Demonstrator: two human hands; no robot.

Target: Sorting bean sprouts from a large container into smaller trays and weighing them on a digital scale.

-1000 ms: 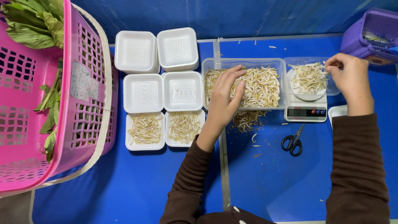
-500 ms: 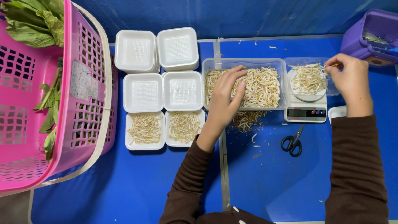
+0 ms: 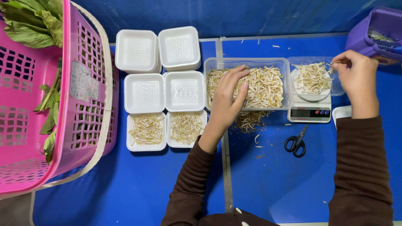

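Observation:
My left hand (image 3: pixel 228 98) rests palm down on a heap of bean sprouts (image 3: pixel 268 86) inside a clear rectangular tub (image 3: pixel 209 66), fingers spread over them. My right hand (image 3: pixel 356 77) pinches a few sprouts at the right edge of a small clear tray (image 3: pixel 334 88) of sprouts that sits on a white kitchen scale (image 3: pixel 309 112). Two white foam trays (image 3: pixel 146 131) (image 3: pixel 185 127) filled with sprouts lie left of my left forearm. Above them stand empty white foam trays (image 3: pixel 144 93) (image 3: pixel 180 48).
A pink plastic basket (image 3: pixel 86 96) with leafy greens (image 3: pixel 31 23) takes up the left side. Black scissors (image 3: pixel 296 143) lie on the blue table (image 3: pixel 125 188) below the scale. A purple container (image 3: pixel 379 33) stands at the top right. Loose sprouts (image 3: pixel 250 121) lie below the tub.

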